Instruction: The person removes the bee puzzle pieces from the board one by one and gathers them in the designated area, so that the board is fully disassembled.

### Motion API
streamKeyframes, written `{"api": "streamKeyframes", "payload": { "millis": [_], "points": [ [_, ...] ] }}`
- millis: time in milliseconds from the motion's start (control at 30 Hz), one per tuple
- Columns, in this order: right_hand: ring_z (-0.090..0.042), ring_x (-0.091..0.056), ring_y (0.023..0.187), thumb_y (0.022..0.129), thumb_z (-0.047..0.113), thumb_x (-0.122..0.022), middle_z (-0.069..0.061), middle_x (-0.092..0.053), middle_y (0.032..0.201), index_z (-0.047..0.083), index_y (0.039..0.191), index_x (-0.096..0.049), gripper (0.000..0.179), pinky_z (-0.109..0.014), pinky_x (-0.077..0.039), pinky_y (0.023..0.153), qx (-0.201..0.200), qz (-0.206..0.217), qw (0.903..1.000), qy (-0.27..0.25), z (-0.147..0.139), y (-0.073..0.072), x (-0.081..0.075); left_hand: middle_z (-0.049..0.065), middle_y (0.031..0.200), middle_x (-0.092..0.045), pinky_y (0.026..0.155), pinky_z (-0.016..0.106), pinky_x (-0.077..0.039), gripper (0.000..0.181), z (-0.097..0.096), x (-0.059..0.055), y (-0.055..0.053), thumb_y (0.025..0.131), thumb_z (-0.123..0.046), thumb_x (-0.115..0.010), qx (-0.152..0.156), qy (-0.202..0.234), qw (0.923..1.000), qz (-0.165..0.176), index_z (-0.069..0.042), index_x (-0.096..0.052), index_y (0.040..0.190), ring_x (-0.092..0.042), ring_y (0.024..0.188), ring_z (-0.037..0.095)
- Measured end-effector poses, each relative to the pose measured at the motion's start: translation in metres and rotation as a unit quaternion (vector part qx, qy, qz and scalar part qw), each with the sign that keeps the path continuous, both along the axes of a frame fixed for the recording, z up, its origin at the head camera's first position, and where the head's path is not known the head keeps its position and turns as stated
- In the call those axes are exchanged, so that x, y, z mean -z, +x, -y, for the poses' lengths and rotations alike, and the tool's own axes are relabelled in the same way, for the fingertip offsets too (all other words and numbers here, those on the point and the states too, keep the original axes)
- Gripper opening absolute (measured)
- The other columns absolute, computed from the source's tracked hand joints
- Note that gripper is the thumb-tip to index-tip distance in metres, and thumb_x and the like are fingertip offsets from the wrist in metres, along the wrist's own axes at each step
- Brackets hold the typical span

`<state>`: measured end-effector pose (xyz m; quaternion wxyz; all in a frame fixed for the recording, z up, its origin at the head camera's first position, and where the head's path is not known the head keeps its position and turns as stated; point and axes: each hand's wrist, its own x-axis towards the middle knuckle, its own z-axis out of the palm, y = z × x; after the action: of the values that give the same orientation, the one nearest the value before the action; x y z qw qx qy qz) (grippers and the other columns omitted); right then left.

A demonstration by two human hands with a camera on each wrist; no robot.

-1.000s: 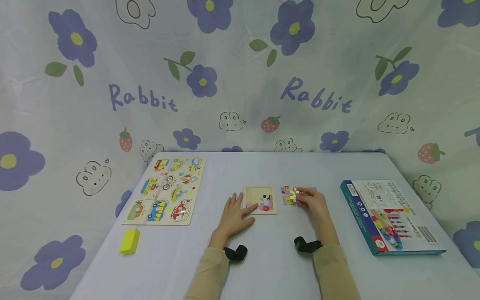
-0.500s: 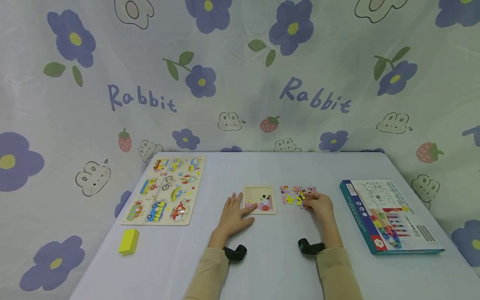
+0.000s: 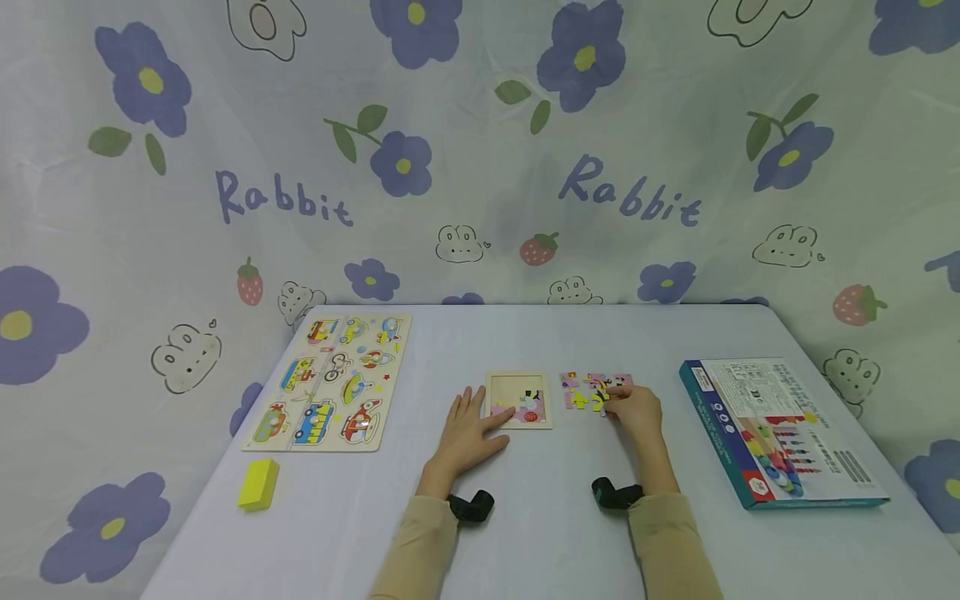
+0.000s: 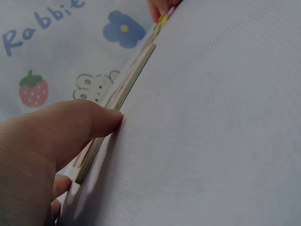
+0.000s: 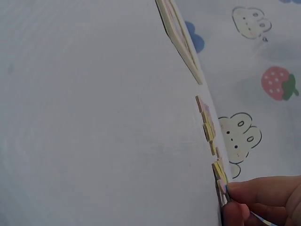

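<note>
My left hand (image 3: 467, 433) lies beside a small square wooden tray (image 3: 517, 384), its fingers spread and the index finger over the tray's lower left. In the left wrist view the thumb (image 4: 101, 121) touches the tray's side edge. A few pink jigsaw pieces with a white figure (image 3: 532, 404) fill part of the tray's lower area. To the right of it lie several loose pink and yellow jigsaw pieces (image 3: 576, 400). My right hand (image 3: 637, 412) pinches a jigsaw piece (image 5: 222, 186) at their near right side, between thumb and fingers; the fingers partly hide it.
A wooden vehicle puzzle board (image 3: 345, 383) lies at the left, with a yellow block (image 3: 258, 484) in front of it. At the right is a flat boxed set (image 3: 783, 433). A patterned curtain (image 3: 480, 150) hangs behind the white table (image 3: 540, 533).
My right hand has shifted right and slightly nearer with a yellow jigsaw piece, uncovering pieces on the left, then eased slightly left. The left hand has stayed at the tray.
</note>
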<state>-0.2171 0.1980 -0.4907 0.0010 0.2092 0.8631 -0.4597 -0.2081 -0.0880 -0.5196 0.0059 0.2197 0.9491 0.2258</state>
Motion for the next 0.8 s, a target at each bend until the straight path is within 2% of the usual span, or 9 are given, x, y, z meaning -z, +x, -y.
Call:
{"api": "streamKeyframes", "payload": {
  "millis": [200, 400, 500, 667, 800],
  "points": [
    [-0.016, -0.057, 0.065, 0.078, 0.008, -0.068, -0.013, -0.065, 0.082, -0.003, 0.103, -0.068, 0.027, -0.020, -0.049, 0.056, -0.004, -0.007, 0.9999, 0.007, 0.001, 0.000, -0.001, 0.021, 0.149, -0.022, 0.112, 0.049, -0.007, 0.047, 0.000, 0.000, 0.000, 0.083, -0.043, -0.056, 0.001, 0.000, 1.0000, -0.004, -0.032, -0.056, 0.128, -0.010, 0.139, 0.039],
    [-0.022, -0.054, 0.074, 0.078, 0.009, -0.068, -0.015, -0.065, 0.087, -0.002, 0.104, -0.067, 0.028, -0.026, -0.048, 0.062, 0.001, -0.009, 0.9995, 0.029, 0.002, 0.003, -0.001, 0.020, 0.150, -0.022, 0.112, 0.048, -0.006, 0.047, 0.000, 0.001, 0.000, 0.083, -0.044, -0.056, -0.001, 0.000, 1.0000, 0.001, -0.032, -0.056, 0.128, -0.009, 0.140, 0.038],
    [-0.023, -0.054, 0.074, 0.078, 0.009, -0.067, -0.016, -0.064, 0.089, -0.002, 0.107, -0.067, 0.030, -0.023, -0.046, 0.059, 0.002, -0.024, 0.9993, 0.027, 0.003, 0.002, -0.001, 0.019, 0.150, -0.021, 0.113, 0.047, -0.005, 0.047, 0.000, 0.001, -0.001, 0.083, -0.044, -0.056, -0.003, 0.000, 1.0000, 0.005, -0.033, -0.055, 0.128, -0.008, 0.140, 0.037],
    [-0.018, -0.056, 0.075, 0.081, 0.008, -0.064, -0.017, -0.062, 0.096, -0.002, 0.114, -0.063, 0.034, -0.015, -0.046, 0.057, -0.032, -0.051, 0.9976, -0.034, 0.006, -0.003, -0.004, 0.018, 0.151, -0.020, 0.113, 0.046, -0.003, 0.046, 0.000, 0.002, 0.000, 0.083, -0.044, -0.056, -0.004, 0.002, 0.9999, 0.011, -0.033, -0.055, 0.129, -0.006, 0.140, 0.036],
    [-0.012, -0.057, 0.074, 0.083, 0.004, -0.064, -0.019, -0.061, 0.099, -0.005, 0.117, -0.059, 0.036, -0.018, -0.051, 0.063, -0.074, -0.066, 0.9883, -0.115, 0.016, -0.010, -0.008, 0.018, 0.151, -0.020, 0.113, 0.046, -0.004, 0.046, 0.000, 0.003, 0.000, 0.084, -0.044, -0.055, -0.004, -0.001, 0.9999, 0.009, -0.033, -0.055, 0.128, -0.007, 0.140, 0.036]
  ]
}}
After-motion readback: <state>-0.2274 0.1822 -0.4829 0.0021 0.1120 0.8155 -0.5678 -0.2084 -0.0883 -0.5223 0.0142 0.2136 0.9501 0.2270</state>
